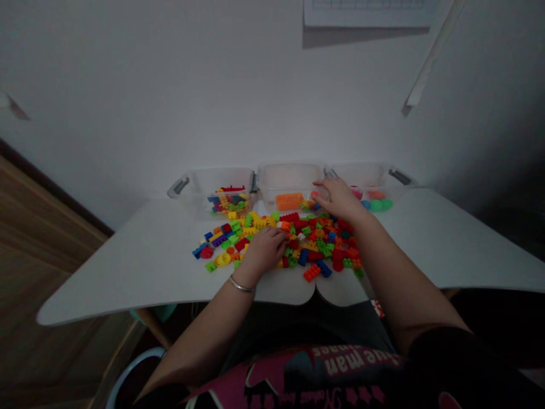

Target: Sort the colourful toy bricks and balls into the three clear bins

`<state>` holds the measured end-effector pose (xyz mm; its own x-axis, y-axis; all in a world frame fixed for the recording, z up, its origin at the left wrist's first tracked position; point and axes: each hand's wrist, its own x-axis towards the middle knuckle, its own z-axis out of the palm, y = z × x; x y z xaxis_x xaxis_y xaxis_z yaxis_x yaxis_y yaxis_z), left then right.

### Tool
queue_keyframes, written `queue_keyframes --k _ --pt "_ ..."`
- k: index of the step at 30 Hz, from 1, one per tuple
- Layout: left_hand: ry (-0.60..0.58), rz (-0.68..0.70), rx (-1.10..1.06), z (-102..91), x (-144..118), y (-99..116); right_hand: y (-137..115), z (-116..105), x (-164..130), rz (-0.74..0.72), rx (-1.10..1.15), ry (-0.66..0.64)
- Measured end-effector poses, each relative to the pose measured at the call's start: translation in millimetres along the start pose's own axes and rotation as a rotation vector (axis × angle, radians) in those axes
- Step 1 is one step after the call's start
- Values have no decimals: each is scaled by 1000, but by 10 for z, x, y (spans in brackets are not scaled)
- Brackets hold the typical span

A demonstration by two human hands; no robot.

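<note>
A heap of small coloured toy bricks [317, 241] lies spread across the middle of a white table [140, 261]. My left hand [264, 250] rests palm down on the left part of the heap, fingers curled among yellow and red bricks; whether it grips one is hidden. My right hand [338, 199] reaches farther back, hovering over the front rim of the middle clear bin [289, 179], fingers spread, with nothing visibly held. An orange brick [289, 200] lies inside that bin.
Three clear plastic bins stand in a row against the wall: the left bin [213, 184] holds mixed bricks, the right bin [374, 176] holds green and red pieces. A wooden panel [34, 238] is at the left. The table's front edge has a notch by my body.
</note>
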<state>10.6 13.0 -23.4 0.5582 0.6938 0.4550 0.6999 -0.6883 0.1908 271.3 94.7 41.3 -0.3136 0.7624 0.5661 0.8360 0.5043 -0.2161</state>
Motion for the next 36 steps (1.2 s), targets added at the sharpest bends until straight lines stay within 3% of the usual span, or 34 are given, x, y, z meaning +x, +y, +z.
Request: queue_keyframes --k 6,12,18,24,30,36 --pt "-12 7 6 -14 3 6 -11 -158 -195 -16 142 122" --pt "-11 -6 3 -21 -2 23 -159 -454 -593 28 75 168" --pt "-17 -16 9 -24 11 43 -188 -597 -1131 200 -27 -4" --pt "-29 -12 15 -35 14 47 -238 -519 -1381 210 40 -285" --pt "-20 -9 14 -42 17 56 -401 -408 -1486 101 48 -340" --pt "-8 -14 10 -58 5 67 -493 -334 -1494 63 -95 -364"
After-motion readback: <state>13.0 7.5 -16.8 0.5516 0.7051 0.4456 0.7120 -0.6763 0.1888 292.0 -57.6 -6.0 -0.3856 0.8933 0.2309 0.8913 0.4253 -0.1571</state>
